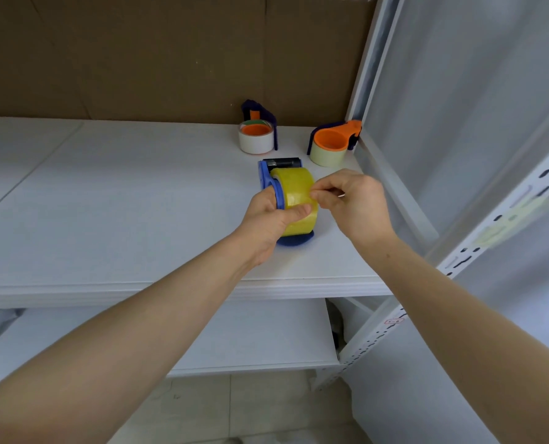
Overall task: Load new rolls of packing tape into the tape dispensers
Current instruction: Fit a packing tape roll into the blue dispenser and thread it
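Yellow packing tape roll sits mounted in a blue tape dispenser, which rests on a white shelf toward its front right corner. Both bare forearms reach in from below. The left hand has its grip clenched around the dispenser's blue side plate, with the thumb lying across the roll's outer face. The right hand comes in from the right, its grip a thumb-and-forefinger pinch at the roll's surface; whether a loose tape end is caught there is too small to tell.

Two more dispensers stand apart from each other at the back of the shelf. One is a dark blue dispenser with a white roll. The other is an orange-hubbed dispenser with a pale yellow roll, just beside the white rack post. Brown cardboard lines the back.
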{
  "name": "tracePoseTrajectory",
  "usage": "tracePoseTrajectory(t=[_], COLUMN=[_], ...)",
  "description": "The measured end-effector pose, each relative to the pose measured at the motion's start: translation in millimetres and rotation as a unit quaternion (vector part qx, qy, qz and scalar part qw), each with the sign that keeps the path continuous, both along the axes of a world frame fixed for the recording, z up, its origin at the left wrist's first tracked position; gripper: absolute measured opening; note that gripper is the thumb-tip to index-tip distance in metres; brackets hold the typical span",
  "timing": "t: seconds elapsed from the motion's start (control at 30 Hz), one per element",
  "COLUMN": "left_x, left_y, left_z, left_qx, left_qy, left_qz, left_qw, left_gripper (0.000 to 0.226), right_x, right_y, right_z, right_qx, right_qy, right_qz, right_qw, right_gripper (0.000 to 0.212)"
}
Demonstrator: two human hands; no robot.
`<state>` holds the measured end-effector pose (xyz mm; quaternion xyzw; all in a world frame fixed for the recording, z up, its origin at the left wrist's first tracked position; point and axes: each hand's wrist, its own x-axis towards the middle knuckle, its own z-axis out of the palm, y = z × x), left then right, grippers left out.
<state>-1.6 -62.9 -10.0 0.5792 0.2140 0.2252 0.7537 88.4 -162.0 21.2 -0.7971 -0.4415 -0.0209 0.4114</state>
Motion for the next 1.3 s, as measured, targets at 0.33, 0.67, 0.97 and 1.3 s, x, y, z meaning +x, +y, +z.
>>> tracePoseTrajectory(t=[0.33,0.67,0.97,1.3], left_x=[1.8,0.5,6.4,11.0], left_y=[-4.9,-8.1,-11.7,-10.6], left_z=[-2.3,-4.4,-4.3,-6.2], left_qx=[0.036,0.033,0.062,0.084], left_qy=[0.000,-0.006,0.039,0.049], left_qz=[0.004,0.045,0.077,0.080], left_qw=[0.999,0.998,0.994,0.992], left_gripper=[0.041,0.044,0.041,0.043], right_x=[2.4,-16.1,-15.9,-11.2], right_y=[17.7,34.3,40.3,38.5], right_z=[6.4,1.3,5.1,3.1], right_qx=[0.000,0.090,0.086,0.107], right_qy=[0.420,0.570,0.541,0.556], right_qz=[-0.084,-0.030,-0.077,-0.048], right_qw=[0.904,0.816,0.833,0.823], right_gripper=[0.049,0.013,0.008,0.009])
